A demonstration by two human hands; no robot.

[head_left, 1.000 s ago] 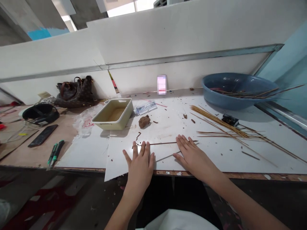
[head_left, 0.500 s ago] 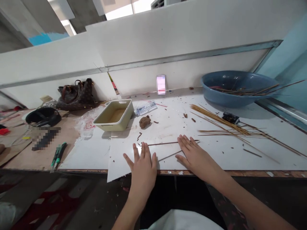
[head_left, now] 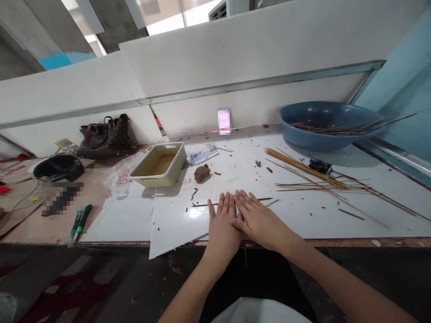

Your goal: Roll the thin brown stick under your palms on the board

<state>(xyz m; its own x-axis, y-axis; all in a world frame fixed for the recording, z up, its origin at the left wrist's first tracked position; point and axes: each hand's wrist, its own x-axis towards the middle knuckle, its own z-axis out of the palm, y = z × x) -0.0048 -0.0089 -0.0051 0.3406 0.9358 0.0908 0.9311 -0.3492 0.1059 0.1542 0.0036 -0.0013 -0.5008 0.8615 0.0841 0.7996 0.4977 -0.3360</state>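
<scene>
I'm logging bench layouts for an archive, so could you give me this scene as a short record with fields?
Left hand: open, palm down, fingers together
Right hand: open, palm down, thumb overlapping the left hand
At the fingers: thin brown strand, its middle covered by the hands
Beyond the hands: brown lump, right of the cream tub
Right side: loose bundle of thin sticks, in front of the blue basin
Surface: white sheet scattered with brown bits
Unclear: how hard the hands press

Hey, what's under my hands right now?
A brown stick shows left of your left hand and right of your right hand, where a grey stick also shows. Anything directly beneath the hands is covered.
</scene>
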